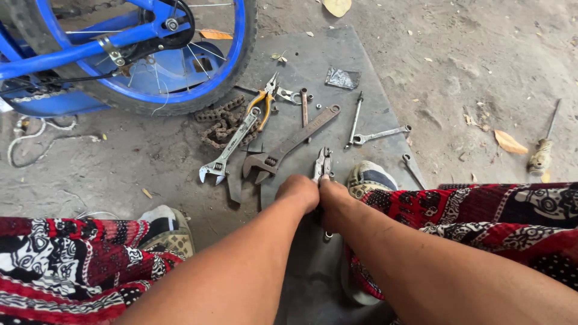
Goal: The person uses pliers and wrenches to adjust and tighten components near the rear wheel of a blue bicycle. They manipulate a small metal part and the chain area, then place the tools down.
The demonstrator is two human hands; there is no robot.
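Both hands met low at the middle of the view, knuckles pressed together. The left hand and the right hand were closed side by side around the handles of a pair of steel pliers, whose dull grey nose stuck out past the fingers and pointed away from the person. A short end of the handles showed below the wrists.

The pliers lay over a dark, flat rubber mat spread on dusty packed dirt. Just left of the pliers rested a rusty brown adjustable wrench, long and slanted, its jaw end near the left hand. Beside that lay a shiny silver adjustable wrench, also slanted. Above them sat orange-handled pliers and a heap of rusted, kinked bicycle chain at the mat's left edge. To the right of the held pliers, a thin silver spanner lay apart, with bare mat around it.

A blue bicycle wheel with a black knobbly tyre crowded the upper left, its tyre over the mat's corner. A worn screwdriver lay well off on the dirt to the right. Knees in red, black and white patterned cloth hemmed the hands in on both sides; the open room was forward, across the mat.
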